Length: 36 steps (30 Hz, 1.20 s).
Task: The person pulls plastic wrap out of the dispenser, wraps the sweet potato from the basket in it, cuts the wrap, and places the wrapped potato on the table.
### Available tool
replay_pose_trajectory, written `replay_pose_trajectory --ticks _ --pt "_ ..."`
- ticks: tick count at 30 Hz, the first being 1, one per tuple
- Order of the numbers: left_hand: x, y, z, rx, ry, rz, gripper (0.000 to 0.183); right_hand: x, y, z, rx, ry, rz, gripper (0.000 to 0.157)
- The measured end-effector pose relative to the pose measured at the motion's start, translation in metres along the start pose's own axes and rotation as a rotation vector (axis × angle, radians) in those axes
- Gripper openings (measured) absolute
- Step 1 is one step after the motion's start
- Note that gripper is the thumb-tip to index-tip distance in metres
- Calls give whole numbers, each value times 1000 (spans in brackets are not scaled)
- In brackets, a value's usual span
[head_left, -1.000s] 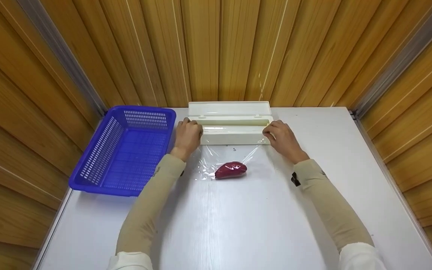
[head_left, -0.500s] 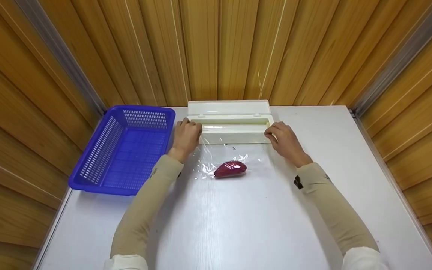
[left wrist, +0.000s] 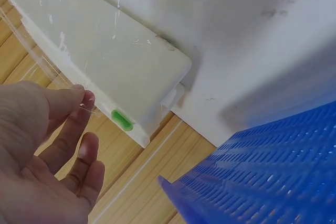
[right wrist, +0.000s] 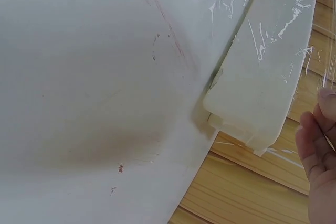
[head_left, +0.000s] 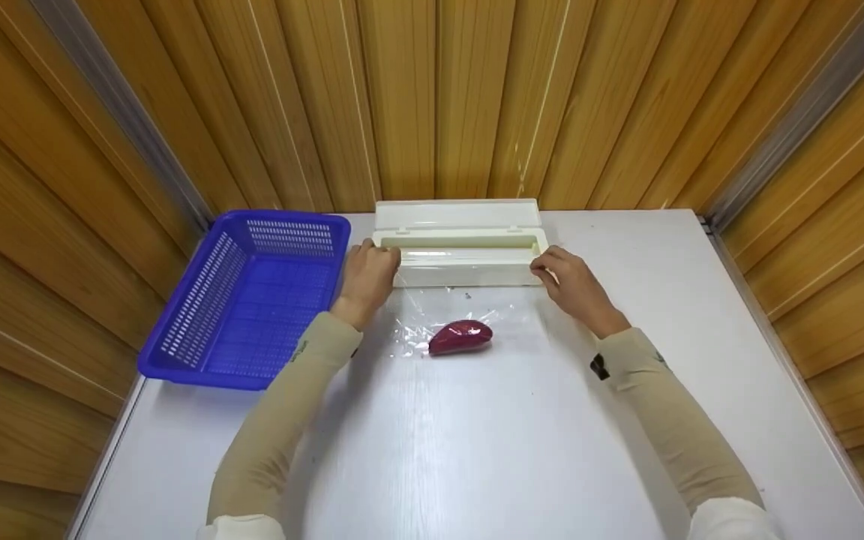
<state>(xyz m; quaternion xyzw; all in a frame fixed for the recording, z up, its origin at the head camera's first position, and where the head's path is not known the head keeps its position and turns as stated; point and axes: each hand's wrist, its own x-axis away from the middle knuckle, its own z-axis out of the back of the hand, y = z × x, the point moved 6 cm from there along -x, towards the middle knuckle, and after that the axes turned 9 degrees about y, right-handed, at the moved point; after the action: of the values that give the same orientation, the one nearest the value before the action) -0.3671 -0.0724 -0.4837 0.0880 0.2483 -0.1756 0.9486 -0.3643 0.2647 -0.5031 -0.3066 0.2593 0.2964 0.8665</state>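
My left hand (head_left: pixel 370 276) pinches the edge of clear cling film (left wrist: pixel 58 74) between thumb and index finger, at the left end of a white film dispenser box (head_left: pixel 469 275). At the box's right end my right hand (head_left: pixel 568 283) pinches the film's other corner, though its fingertips sit at the edge of the right wrist view. The film hangs over the box front and spreads onto the table. There it covers a dark red, elongated sweet potato (head_left: pixel 460 337). Behind the roll, the box lid (head_left: pixel 458 214) stands raised.
A blue plastic basket (head_left: pixel 271 322) with slotted walls stands on the left of the white table (head_left: pixel 432 450), close to my left forearm. Wood-patterned walls (head_left: pixel 469 105) enclose the back and both sides.
Both hands keep their hold on the film and have shifted slightly apart. The film between box and sweet potato looks slacker. The sweet potato and basket stay in place.
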Motion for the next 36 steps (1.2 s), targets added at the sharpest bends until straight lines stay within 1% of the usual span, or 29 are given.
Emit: replay_pose_trajectory --ticks 5,10,15,23,30,36 --pt "3 2 4 37 20 -14 5 2 -3 3 -15 -1 -9 5" --pt "6 2 11 33 31 -21 7 2 -7 8 -15 7 -20 5" --pt "8 3 18 35 51 -33 10 4 -10 10 12 8 -32 6" --pt "18 5 25 47 63 -67 9 11 -22 17 88 35 -5 6" --pt "26 9 34 79 99 -80 9 16 -32 25 80 70 -9 9" --pt "32 13 42 63 112 -95 7 22 -38 29 79 85 3 9"
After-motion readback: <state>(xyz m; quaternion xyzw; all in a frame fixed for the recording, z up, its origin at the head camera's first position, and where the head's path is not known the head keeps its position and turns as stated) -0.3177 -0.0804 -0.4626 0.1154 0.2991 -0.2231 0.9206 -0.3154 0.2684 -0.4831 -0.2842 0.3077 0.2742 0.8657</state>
